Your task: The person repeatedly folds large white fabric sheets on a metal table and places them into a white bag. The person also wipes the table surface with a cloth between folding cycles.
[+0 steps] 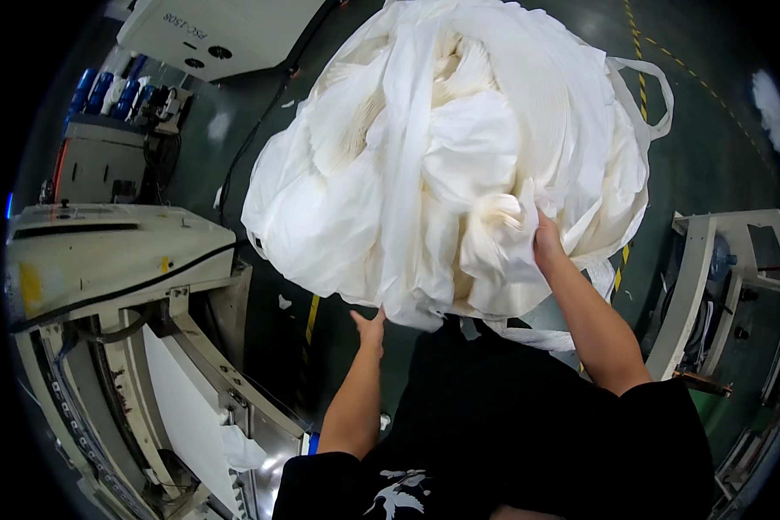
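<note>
A large bulging heap of white pleated fabric [546, 95], gathered in a big white bag with strap loops, fills the upper middle of the head view. Long loose white strips hang over its front. At the heap's near right side, my right hand [548, 241] grips a fold of the white cloth, its fingertips hidden in the material. Below the near left edge is my left hand [370, 329], thumb stretched away from the fingers. Its fingertips touch or almost touch the hanging cloth, and no fabric shows inside the palm.
Cream-coloured machines stand at left [121, 251], with a white sheet [182, 407] on the lower one. Another machine frame [693, 295] is at right. A white cabinet [225, 35] stands at the far left. A black cable [234, 165] and yellow-black tape [637, 52] cross the green floor.
</note>
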Available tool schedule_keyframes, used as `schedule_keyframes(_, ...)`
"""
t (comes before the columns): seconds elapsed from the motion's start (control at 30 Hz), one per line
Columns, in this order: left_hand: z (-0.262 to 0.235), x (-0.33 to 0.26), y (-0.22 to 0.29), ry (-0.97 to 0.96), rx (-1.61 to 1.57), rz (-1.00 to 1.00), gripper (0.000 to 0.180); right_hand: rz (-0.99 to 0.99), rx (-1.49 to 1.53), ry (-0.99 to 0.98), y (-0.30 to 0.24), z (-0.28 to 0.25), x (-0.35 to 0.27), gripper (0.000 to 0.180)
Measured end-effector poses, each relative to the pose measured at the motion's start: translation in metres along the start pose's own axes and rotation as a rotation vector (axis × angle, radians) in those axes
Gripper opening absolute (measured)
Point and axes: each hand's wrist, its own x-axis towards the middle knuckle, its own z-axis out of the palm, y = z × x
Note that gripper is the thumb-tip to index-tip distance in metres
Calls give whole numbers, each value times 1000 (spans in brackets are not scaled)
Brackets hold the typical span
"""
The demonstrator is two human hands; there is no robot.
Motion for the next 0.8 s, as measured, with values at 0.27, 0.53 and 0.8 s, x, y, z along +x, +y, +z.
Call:
schedule_keyframes(0.27,71,-9,49,-443,-576,220,45,-236,-1458,65,77,-50,1,65)
schedule_keyframes(0.53,91,-180,216,-622,398,1208,41,110,-1312,-310,57,-41,13,54)
schedule_keyframes(0.8,76,-74,4,-235,566,1258,44,-401,-1895,-442,10,11,-76,43)
